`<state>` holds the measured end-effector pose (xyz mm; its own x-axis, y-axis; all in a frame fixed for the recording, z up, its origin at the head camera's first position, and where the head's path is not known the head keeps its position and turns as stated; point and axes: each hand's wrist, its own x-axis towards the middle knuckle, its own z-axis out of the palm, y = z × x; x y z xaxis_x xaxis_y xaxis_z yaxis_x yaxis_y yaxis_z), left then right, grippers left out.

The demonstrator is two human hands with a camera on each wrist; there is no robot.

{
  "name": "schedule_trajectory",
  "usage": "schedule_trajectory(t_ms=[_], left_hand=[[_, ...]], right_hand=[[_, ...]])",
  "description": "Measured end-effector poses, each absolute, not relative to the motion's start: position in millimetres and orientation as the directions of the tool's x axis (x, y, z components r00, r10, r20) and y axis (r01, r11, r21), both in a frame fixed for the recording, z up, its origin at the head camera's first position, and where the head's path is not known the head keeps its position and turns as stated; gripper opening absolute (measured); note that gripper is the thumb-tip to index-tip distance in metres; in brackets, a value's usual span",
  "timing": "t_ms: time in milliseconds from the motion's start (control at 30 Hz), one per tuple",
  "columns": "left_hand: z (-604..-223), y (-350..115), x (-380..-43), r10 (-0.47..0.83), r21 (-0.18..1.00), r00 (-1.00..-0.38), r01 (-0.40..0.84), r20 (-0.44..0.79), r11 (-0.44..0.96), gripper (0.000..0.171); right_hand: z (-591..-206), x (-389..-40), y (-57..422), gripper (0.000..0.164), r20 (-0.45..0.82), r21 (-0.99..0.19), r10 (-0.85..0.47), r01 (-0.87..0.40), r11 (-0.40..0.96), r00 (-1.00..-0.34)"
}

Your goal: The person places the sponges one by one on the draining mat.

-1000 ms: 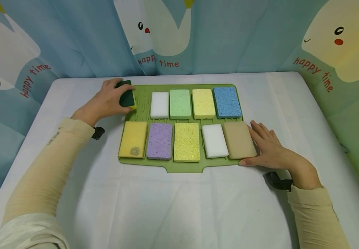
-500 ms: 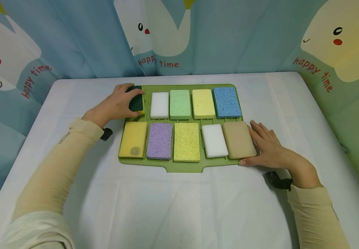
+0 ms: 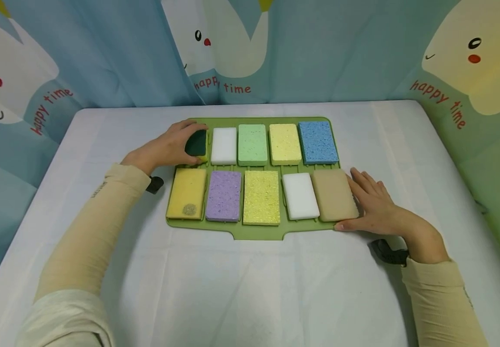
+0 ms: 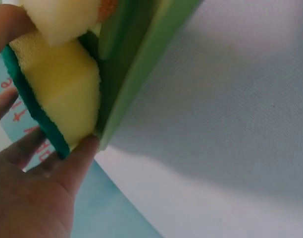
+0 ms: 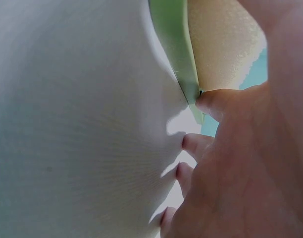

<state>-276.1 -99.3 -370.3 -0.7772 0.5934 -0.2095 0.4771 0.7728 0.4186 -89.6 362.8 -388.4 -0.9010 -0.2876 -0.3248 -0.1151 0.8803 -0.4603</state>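
At the far left corner of the green mat (image 3: 258, 233), my left hand (image 3: 163, 147) pinches a yellow sponge with a dark green scouring side (image 3: 196, 143) between thumb and fingers. Its yellow body (image 4: 67, 89) sits at the mat's raised edge in the left wrist view. My right hand (image 3: 375, 205) rests at the mat's near right corner, its fingers spread and fairly straight, with nothing gripped. It lies against the tan sponge (image 3: 335, 195); one fingertip touches the mat edge in the right wrist view.
Sponges fill two rows: white (image 3: 224, 146), light green (image 3: 252, 144), pale yellow (image 3: 285, 144) and blue (image 3: 318, 142) at the back; yellow (image 3: 187, 193), purple (image 3: 224, 196), bright yellow (image 3: 261, 197) and white (image 3: 300, 196) in front. A white cloth (image 3: 250, 289) covers the table; a printed curtain (image 3: 341, 53) hangs behind.
My left hand has moved right and slightly nearer, carrying the green-and-yellow sponge from the mat's left edge to beside the small white one. The right hand stays put.
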Motion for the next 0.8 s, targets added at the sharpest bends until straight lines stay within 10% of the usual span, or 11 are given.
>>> schedule_trajectory(t_ms=[800], left_hand=[[-364.3, -138.2, -260.6, 0.458, 0.595, -0.879, 0.298, -0.134, 0.746, 0.077]], right_hand=[[-391.0, -91.6, 367.8, 0.126, -0.316, -0.471, -0.302, -0.127, 0.873, -0.899]])
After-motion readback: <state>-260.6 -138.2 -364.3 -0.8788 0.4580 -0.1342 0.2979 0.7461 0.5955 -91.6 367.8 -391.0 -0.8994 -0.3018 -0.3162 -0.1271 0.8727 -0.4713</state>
